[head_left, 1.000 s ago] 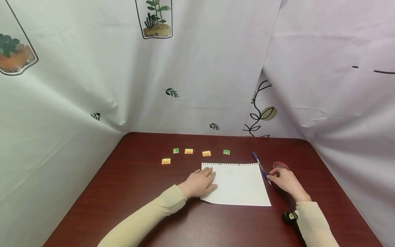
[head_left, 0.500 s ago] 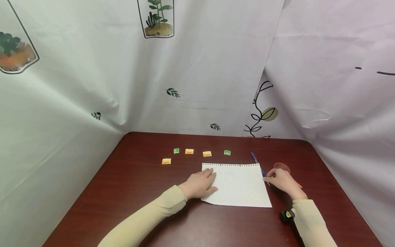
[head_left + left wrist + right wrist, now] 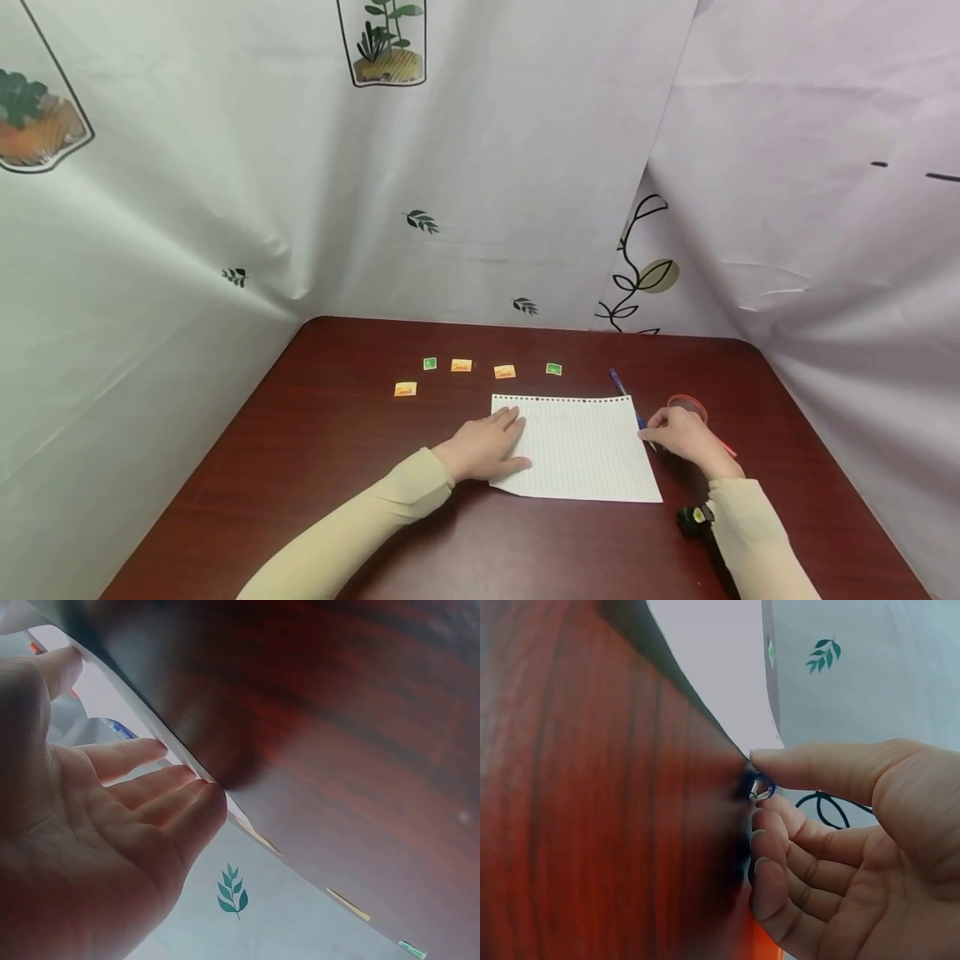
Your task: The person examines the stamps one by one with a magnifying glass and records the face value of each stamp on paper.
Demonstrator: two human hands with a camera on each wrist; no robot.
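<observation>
A sheet of lined paper [image 3: 581,454], with holes along its far edge, lies on the table. My left hand [image 3: 483,448] rests flat on its left side, fingers straight; the left wrist view shows this hand [image 3: 127,780] low at the paper's edge. A blue ballpoint pen [image 3: 616,381] lies along the right edge, partly hidden by the paper's far corner and my fingers. My right hand [image 3: 678,435] pinches the pen near its tip end; in the right wrist view the pen [image 3: 761,789] shows end-on between thumb and forefinger, the thumb touching the paper.
A red-rimmed magnifying glass [image 3: 687,405] lies partly behind my right hand, its red handle [image 3: 726,448] showing beyond. Small stamp-like pieces, orange [image 3: 505,372] and green [image 3: 553,368], are spread behind the paper. A white printed cloth [image 3: 480,275] hangs past the table's far edge.
My right hand has shifted slightly left, and the pen with it, closer against the paper's right edge. More of the magnifying glass's handle shows. The left hand has stayed on the paper.
</observation>
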